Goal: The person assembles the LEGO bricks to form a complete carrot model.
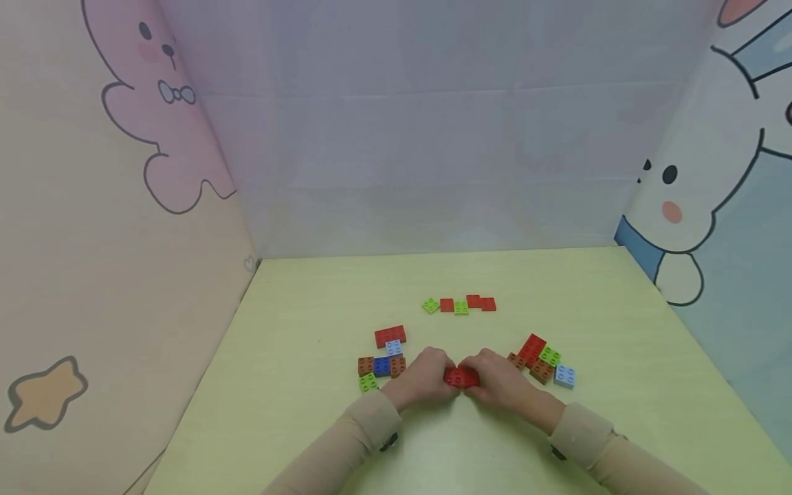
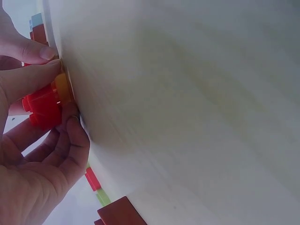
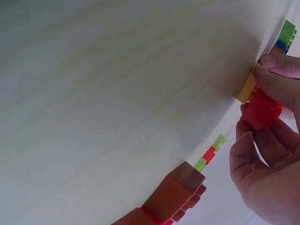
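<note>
Close together at the middle of the table, my left hand (image 1: pixel 427 377) and right hand (image 1: pixel 498 380) grip red toy brick (image 1: pixel 454 377) from its two sides, studs facing up. An orange brick (image 2: pixel 62 87) sits right under the red in both wrist views. I cannot tell whether the red part is one brick or two side by side. Both thumbs press on the near side, with their tips almost meeting. The fingers curl around the far side and the ends, covering much of the bricks. In the right wrist view, the red brick (image 3: pixel 260 112) shows below the thumb.
Left of the hands lies a group of red (image 1: pixel 390 336), light blue (image 1: pixel 393 348), dark blue (image 1: pixel 381 366), brown and green bricks. On the right are red (image 1: pixel 532 349), green (image 1: pixel 549 355), brown and light blue (image 1: pixel 564 375) ones. Flat red and green pieces (image 1: pixel 460 308) form a row behind.
</note>
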`<state>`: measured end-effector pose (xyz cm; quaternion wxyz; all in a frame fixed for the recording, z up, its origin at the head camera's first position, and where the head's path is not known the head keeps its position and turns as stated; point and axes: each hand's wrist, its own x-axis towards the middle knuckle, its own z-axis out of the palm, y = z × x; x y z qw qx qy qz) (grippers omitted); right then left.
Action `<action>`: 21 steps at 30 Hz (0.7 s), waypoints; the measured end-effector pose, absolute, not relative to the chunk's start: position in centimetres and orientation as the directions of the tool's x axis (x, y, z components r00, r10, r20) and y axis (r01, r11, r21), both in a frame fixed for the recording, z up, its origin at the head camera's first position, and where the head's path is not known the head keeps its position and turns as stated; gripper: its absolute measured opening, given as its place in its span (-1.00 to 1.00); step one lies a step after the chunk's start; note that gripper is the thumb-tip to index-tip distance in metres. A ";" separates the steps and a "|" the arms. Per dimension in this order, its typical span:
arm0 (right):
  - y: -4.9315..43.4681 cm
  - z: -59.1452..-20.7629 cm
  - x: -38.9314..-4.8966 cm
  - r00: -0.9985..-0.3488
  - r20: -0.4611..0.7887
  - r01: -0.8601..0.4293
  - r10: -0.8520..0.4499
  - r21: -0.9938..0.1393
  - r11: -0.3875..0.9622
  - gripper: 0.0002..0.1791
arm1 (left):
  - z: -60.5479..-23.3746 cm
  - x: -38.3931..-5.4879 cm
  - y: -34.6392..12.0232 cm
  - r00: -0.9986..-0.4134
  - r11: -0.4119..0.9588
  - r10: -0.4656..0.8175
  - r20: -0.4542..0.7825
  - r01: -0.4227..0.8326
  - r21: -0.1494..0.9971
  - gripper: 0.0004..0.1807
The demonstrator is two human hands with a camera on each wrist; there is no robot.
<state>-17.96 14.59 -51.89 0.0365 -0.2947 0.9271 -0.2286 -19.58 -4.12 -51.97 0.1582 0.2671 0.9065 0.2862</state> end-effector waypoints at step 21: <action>14.8 -51.6 -18.2 -0.800 0.046 -0.548 -0.598 -0.460 0.698 -0.69 | -51.9 -19.8 -4.2 -0.793 0.684 0.592 -0.145 0.398 0.612 -0.91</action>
